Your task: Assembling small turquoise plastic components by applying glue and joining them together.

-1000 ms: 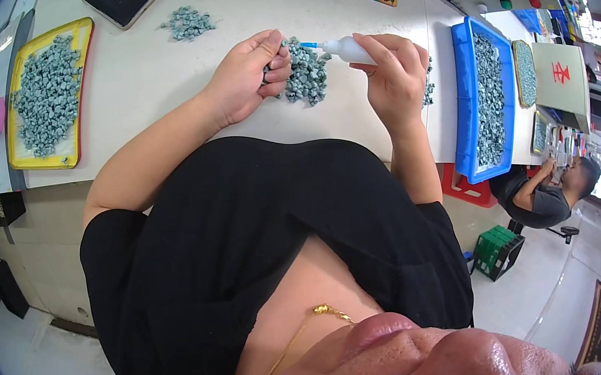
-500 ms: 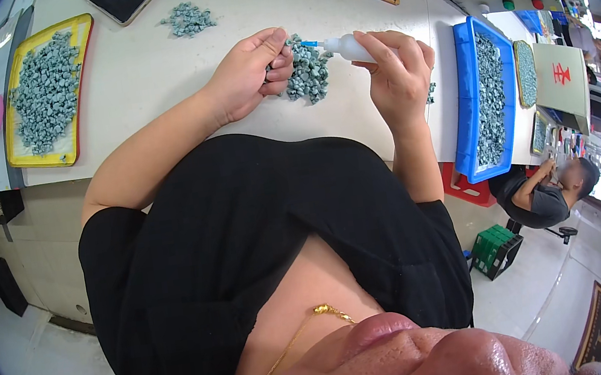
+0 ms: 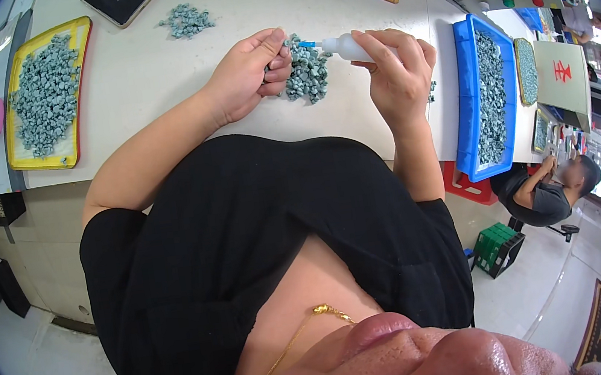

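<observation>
Gripping a white squeeze bottle (image 3: 347, 48) between thumb and fingers, the right hand (image 3: 399, 72) holds it nearly level, its blue tip (image 3: 309, 44) pointing at the left hand (image 3: 255, 76). The left hand's fingers are curled in, thumb and forefinger drawn together on a small grey-green piece (image 3: 289, 40) at their tips — whether the blue tip touches it is too small to tell. Just beside and under the left fingertips, a pile of similar pieces (image 3: 310, 78) lies on the white table (image 3: 150, 82). A smaller heap (image 3: 186, 21) sits farther off, near a dark phone (image 3: 119, 0). To the left, a yellow tray (image 3: 46, 159) holds many more pieces; to the right — well apart from the bottle — a blue bin (image 3: 467, 109) holds others.
</observation>
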Available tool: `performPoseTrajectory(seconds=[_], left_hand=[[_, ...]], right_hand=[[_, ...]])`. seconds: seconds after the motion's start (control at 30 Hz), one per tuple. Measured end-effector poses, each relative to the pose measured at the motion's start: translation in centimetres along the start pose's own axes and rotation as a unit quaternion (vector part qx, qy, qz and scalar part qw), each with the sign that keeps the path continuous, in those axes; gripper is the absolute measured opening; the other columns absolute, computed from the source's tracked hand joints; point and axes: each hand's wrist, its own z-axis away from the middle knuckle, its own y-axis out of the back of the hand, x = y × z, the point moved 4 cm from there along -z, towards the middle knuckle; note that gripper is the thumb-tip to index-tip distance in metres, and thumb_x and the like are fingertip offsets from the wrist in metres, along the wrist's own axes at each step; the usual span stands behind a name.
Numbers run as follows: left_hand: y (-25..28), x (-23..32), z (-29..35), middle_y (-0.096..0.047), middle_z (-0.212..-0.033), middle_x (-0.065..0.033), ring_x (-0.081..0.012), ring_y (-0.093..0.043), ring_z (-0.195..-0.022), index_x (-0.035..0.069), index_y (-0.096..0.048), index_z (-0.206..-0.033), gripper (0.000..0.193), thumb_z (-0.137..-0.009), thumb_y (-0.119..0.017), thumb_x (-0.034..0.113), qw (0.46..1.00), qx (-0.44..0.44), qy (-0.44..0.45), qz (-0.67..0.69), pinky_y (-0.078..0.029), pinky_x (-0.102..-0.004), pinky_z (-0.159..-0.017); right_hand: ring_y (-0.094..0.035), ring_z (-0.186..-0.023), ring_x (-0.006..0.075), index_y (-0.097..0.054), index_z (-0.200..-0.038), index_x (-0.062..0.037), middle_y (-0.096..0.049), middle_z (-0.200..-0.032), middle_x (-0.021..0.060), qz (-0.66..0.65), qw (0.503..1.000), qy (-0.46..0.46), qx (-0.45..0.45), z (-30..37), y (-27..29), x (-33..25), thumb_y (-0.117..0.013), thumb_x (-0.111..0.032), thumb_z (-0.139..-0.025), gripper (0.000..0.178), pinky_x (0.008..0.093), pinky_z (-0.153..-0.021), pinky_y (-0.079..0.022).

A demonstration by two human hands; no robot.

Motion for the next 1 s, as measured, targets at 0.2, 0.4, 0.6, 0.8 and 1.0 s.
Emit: performPoseTrajectory(seconds=[0.2, 0.4, 0.6, 0.8, 1.0], left_hand=[[0.1, 0.4, -0.3, -0.033, -0.067, 0.0036, -0.0059, -0.030, -0.057, 0.009, -0.044, -0.082, 0.027, -0.099, -0.042, 0.029, 1.000, 0.019, 0.007, 0.005, -0.023, -0.0187, -0.046], [0.7, 0.0, -1.1, -0.036, -0.068, 0.0014, -0.0079, -0.033, -0.057, 0.008, -0.042, -0.084, 0.024, -0.099, -0.043, 0.026, 0.997, 0.024, 0.023, 0.063, -0.026, -0.0205, -0.046], [1.1, 0.1, -0.7, -0.039, -0.074, -0.0005, -0.0089, -0.034, -0.059, 0.006, -0.045, -0.087, 0.023, -0.099, -0.042, 0.026, 0.995, 0.042, 0.026, 0.092, -0.028, -0.0207, -0.046], [0.9, 0.1, -0.8, -0.041, -0.075, -0.0011, -0.0090, -0.035, -0.059, 0.005, -0.047, -0.091, 0.021, -0.098, -0.045, 0.025, 0.994, 0.021, 0.023, 0.105, -0.028, -0.0202, -0.046], [1.4, 0.3, -1.2, -0.042, -0.075, -0.0014, -0.0090, -0.035, -0.060, 0.003, -0.047, -0.094, 0.020, -0.097, -0.047, 0.024, 0.993, -0.005, 0.013, 0.115, -0.027, -0.0199, -0.046]], right_hand=[[-0.059, -0.081, 0.0160, -0.066, -0.100, -0.0132, -0.065, -0.090, -0.0003, -0.077, 0.993, -0.081, 0.046, -0.2, 0.1, 2.7, -0.074, -0.008, -0.067, 0.035, 0.0301, -0.076, -0.036], [-0.060, -0.088, 0.0178, -0.057, -0.115, -0.0044, -0.063, -0.099, 0.0094, -0.224, 0.914, -0.336, 0.049, 3.7, -2.9, 8.5, -0.075, -0.010, -0.076, 0.043, 0.0292, -0.083, -0.046], [-0.060, -0.095, 0.0144, -0.053, -0.114, -0.0018, -0.064, -0.102, 0.0073, -0.269, 0.870, -0.413, -0.006, 4.4, -4.8, 8.9, -0.071, -0.003, -0.078, 0.041, 0.0276, -0.089, -0.045], [-0.061, -0.099, 0.0153, -0.053, -0.108, -0.0010, -0.064, -0.101, 0.0075, -0.311, 0.836, -0.451, -0.023, 5.3, -5.4, 9.6, -0.071, -0.003, -0.078, 0.035, 0.0286, -0.091, -0.045], [-0.060, -0.076, 0.0149, -0.054, -0.110, -0.0020, -0.066, -0.090, 0.0110, -0.267, 0.865, -0.424, -0.009, 5.3, -5.1, 9.9, -0.072, -0.011, -0.077, 0.038, 0.0274, -0.070, -0.048]])
